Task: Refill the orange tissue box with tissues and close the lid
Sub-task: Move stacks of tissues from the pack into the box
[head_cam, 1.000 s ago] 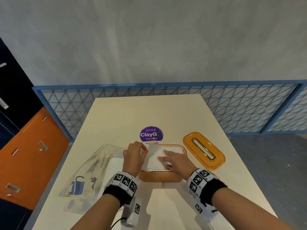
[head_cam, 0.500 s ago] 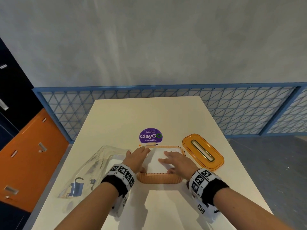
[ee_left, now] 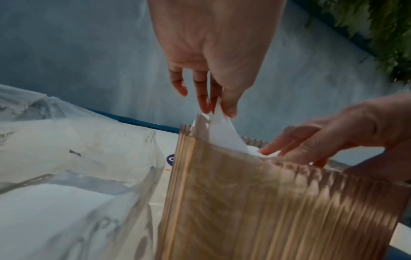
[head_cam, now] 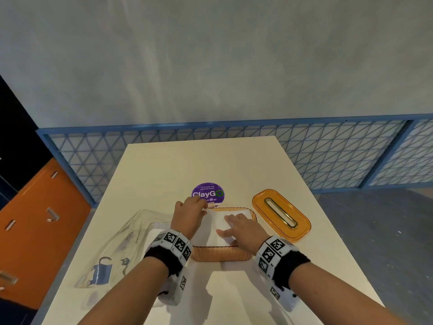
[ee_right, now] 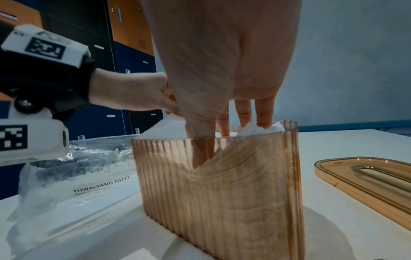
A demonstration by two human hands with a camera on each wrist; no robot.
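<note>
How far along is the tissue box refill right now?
Done: tissues are in the orange box. In hand: the left hand pinches a tissue corner while the right hand presses the stack flat. Left: the lid lies on the table, to the right of the box, not yet on.

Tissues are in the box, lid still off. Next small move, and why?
Probably tuck down the raised corner of the white tissues that the left hand pinches above the ribbed orange tissue box rim, so the orange slotted lid can seat.
</note>
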